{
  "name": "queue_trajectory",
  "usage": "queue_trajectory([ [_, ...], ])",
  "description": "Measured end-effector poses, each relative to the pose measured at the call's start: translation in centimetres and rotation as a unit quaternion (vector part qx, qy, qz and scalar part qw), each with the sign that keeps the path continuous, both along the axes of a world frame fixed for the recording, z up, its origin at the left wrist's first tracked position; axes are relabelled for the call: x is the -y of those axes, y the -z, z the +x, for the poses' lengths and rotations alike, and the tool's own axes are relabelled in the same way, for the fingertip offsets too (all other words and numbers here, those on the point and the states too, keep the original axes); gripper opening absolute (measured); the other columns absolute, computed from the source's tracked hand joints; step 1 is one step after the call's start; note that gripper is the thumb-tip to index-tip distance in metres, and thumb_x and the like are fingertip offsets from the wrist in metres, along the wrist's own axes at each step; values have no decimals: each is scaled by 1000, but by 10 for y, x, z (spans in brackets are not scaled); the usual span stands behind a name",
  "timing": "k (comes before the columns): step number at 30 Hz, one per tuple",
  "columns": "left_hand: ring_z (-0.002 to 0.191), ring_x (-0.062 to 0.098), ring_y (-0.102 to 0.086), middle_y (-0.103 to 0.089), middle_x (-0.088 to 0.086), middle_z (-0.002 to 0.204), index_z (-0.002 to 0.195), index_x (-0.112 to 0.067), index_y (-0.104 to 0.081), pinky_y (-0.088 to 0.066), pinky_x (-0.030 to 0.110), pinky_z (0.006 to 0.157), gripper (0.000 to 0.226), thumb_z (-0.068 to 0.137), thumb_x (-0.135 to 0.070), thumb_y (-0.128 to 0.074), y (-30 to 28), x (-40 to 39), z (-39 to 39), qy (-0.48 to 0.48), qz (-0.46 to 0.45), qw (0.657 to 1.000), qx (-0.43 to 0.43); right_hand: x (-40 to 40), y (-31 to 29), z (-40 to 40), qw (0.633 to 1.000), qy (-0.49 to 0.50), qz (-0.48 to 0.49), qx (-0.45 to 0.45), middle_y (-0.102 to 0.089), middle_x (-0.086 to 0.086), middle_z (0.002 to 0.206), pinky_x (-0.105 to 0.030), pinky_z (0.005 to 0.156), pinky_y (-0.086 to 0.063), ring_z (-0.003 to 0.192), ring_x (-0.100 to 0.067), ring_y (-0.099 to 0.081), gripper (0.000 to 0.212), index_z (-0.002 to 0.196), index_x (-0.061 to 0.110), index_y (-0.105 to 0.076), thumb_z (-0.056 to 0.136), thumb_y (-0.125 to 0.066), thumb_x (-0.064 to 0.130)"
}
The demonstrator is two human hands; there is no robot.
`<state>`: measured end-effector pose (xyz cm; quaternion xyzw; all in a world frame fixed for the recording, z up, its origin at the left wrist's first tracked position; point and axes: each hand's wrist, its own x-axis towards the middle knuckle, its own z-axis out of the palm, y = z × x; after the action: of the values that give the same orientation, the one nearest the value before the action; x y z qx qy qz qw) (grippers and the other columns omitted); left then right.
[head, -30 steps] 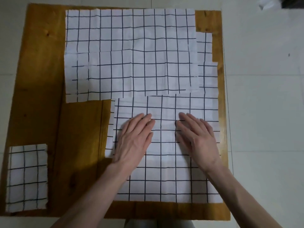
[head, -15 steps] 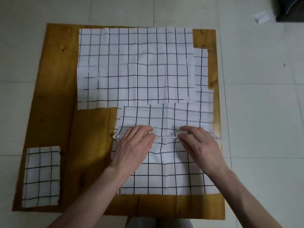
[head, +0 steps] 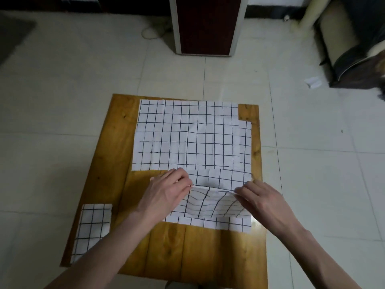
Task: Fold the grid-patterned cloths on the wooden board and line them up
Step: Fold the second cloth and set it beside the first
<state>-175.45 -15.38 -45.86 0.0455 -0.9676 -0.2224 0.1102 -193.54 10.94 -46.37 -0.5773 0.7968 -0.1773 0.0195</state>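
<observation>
Wooden board (head: 116, 155) — both hands pinching cloth (head: 210, 203) edge.

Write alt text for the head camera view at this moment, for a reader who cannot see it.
Both hands, left hand and right hand, pinch a raised fold of the near grid cloth on the wooden board. Unfolded grid cloths lie flat behind it, and a small folded cloth sits at the board's near left corner.

we note the near cloth (head: 210, 202) half-folded, top edge lifted, sagging mid-span; flat cloths (head: 187, 136) overlap behind it; a small folded cloth (head: 92, 228) sits at wooden board's (head: 112, 147) near-left corner.
</observation>
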Motion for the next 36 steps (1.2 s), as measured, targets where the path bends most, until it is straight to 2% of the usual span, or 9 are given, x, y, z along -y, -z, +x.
queue_trajectory([
  [2,88,15,-66,-65,0,103,103,-11,-75,-61,38,70,12,96,-20,-71,-14,13,-9,12,-9,1000,-25,6,-9,-13,1000,9,-14,-14,-65,1,89,-37,61,-52,75,-25,-58,3,100,16,-71,100,-70,18],
  [6,93,20,-74,-77,6,105,109,-6,-79,-64,39,78,26,101,-22,-60,-36,38,-18,53,-66,994,-69,15,-36,-32,996,45,-58,-47,-70,-3,95,-38,61,-52,77,-26,-61,22,112,11,-77,103,-60,20],
  [11,91,18,-77,-80,5,105,115,-4,-77,-65,34,75,26,98,-18,-63,-31,51,-4,45,-93,991,-88,10,-43,-34,991,71,-76,-79,-72,-5,108,-40,69,-52,89,-29,-62,26,126,12,-74,104,-62,18],
  [13,98,18,-77,-79,6,112,120,-4,-75,-65,34,81,27,99,-15,-62,-18,48,6,48,-89,992,-79,2,-37,-26,992,75,-71,-76,-72,-4,114,-40,74,-50,94,-29,-64,29,129,13,-73,103,-61,20],
  [17,112,18,-73,-75,7,123,124,-4,-74,-58,32,98,31,96,-7,-63,12,34,28,62,-82,992,-74,-19,-11,-6,995,80,-48,-48,-71,0,128,-38,86,-49,107,-28,-66,33,132,17,-72,100,-64,19],
  [25,114,21,-72,-75,9,124,120,-7,-76,-64,39,88,36,85,-3,-75,89,1,62,45,-65,996,-35,-48,85,23,994,103,23,-22,-69,-4,135,-40,90,-50,116,-30,-64,37,130,16,-73,94,-68,17],
  [30,118,23,-71,-73,9,128,124,-7,-75,-61,41,95,75,55,14,-95,136,-20,79,14,-28,998,56,-61,146,43,987,144,68,-6,-69,-5,134,-43,92,-51,116,-33,-65,48,139,17,-67,93,-74,6],
  [34,122,26,-69,-70,13,133,128,-3,-71,-59,45,97,82,53,21,-92,161,-33,89,1,-13,997,79,-72,170,56,983,153,104,13,-65,-3,139,-37,101,-40,123,-29,-59,49,145,21,-61,95,-56,21],
  [36,124,27,-67,-69,14,135,130,-3,-70,-60,46,96,86,50,23,-91,171,-39,95,-1,-8,997,83,-76,176,62,981,166,103,18,-65,-4,138,-38,101,-40,122,-30,-59,48,143,21,-61,95,-59,19],
])
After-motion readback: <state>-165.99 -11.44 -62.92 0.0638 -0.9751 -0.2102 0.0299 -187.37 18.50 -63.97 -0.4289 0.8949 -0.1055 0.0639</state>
